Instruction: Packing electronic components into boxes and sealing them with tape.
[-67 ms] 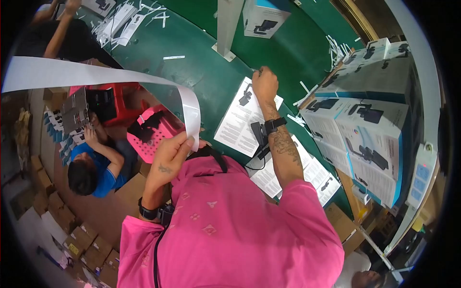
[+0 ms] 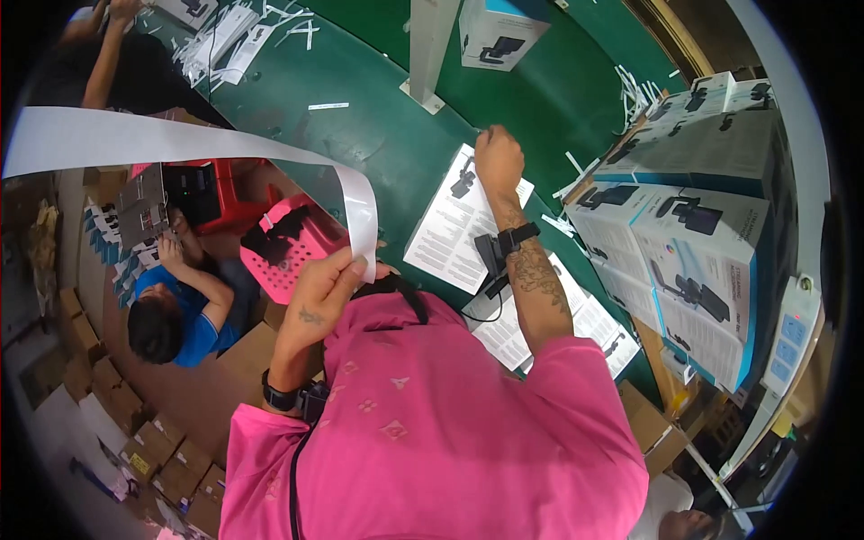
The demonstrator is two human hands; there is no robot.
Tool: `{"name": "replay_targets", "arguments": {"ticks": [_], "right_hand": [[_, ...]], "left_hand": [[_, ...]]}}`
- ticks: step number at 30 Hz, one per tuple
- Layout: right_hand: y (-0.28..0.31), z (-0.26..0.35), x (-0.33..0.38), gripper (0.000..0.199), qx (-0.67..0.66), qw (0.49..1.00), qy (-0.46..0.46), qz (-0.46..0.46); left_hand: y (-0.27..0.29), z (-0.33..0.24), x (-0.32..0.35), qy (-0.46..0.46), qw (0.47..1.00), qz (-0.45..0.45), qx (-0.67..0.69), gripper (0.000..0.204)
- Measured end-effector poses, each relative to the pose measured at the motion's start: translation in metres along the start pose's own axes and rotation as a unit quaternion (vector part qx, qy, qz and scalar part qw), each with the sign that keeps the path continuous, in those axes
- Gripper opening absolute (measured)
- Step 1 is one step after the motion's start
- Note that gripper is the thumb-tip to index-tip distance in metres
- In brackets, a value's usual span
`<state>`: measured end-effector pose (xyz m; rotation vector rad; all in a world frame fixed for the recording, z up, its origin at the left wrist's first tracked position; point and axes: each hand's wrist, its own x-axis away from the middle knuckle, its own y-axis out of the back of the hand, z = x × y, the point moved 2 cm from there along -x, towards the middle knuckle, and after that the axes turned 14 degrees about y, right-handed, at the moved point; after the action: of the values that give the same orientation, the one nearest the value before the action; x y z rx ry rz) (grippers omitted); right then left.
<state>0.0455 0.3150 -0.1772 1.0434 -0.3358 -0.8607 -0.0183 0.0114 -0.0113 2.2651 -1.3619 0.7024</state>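
My left hand (image 2: 328, 290) is raised close to my chest and pinches one end of a long white paper strip (image 2: 180, 142), which arcs away to the left across the view. My right hand (image 2: 499, 158) reaches forward over the green table (image 2: 360, 135), its fingers closed in a fist at the top edge of a printed leaflet (image 2: 454, 225). Whether the fist grips anything is hidden. A black wrist strap with a small device (image 2: 504, 247) sits on my right forearm. More printed leaflets (image 2: 594, 324) lie beneath that arm.
White-and-blue product boxes (image 2: 702, 243) are stacked at the right, one more box (image 2: 499, 31) and a white post (image 2: 427, 45) stand farther back. A pink perforated basket (image 2: 288, 243), a seated person in blue (image 2: 171, 315) and cardboard boxes (image 2: 153, 450) are lower left. Another person's arm (image 2: 108, 54) is at top left.
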Motion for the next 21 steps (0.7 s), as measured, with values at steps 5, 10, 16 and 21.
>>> {"name": "replay_targets", "arguments": {"ticks": [5, 10, 16, 21], "right_hand": [[0.009, -0.028, -0.013, 0.027, -0.009, 0.998, -0.068, 0.001], [0.035, -0.042, 0.002, 0.02, -0.065, 0.983, 0.135, -0.108], [0.065, -0.045, 0.028, 0.019, 0.018, 0.969, 0.245, 0.039], [0.066, -0.038, 0.031, 0.018, 0.034, 0.971, 0.225, 0.068]], "left_hand": [[-0.016, 0.0, -0.005, 0.005, 1.0, 0.018, 0.022, 0.03], [-0.001, 0.0, 0.008, -0.019, 0.999, 0.017, -0.029, 0.031], [0.015, 0.019, 0.015, -0.045, 0.998, -0.027, 0.031, 0.029], [0.016, 0.021, 0.014, -0.018, 1.0, -0.008, 0.022, 0.029]]}}
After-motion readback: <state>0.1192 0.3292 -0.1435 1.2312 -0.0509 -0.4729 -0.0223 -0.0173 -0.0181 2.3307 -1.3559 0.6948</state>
